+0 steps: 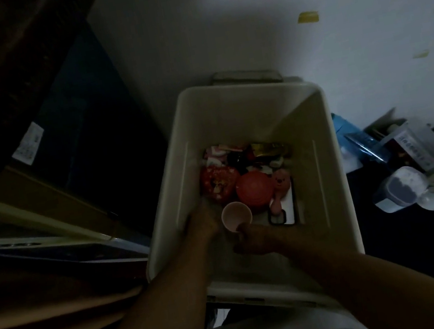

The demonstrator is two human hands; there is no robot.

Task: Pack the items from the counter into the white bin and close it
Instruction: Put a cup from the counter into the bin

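The white bin [229, 110] stands open on the floor below me, in dim light. Both my arms reach down into it. My right hand [252, 240] grips a small pale pink cup [235, 214] by its rim, low inside the bin. My left hand [201, 222] is down by the bin's left wall next to the cup; whether it holds anything is hidden. On the bin floor lie an orange ball [253, 188], a red patterned pouch [217, 183], a pink toy figure [281, 182], a flat white item with a dark rim [282, 212] and several small packets [254, 154].
A dark cabinet [96, 145] and a counter edge [30, 214] stand to the left of the bin. A heap of containers and bags [413, 164] sits on the dark floor to the right. The white wall [300, 19] behind carries yellow tape bits.
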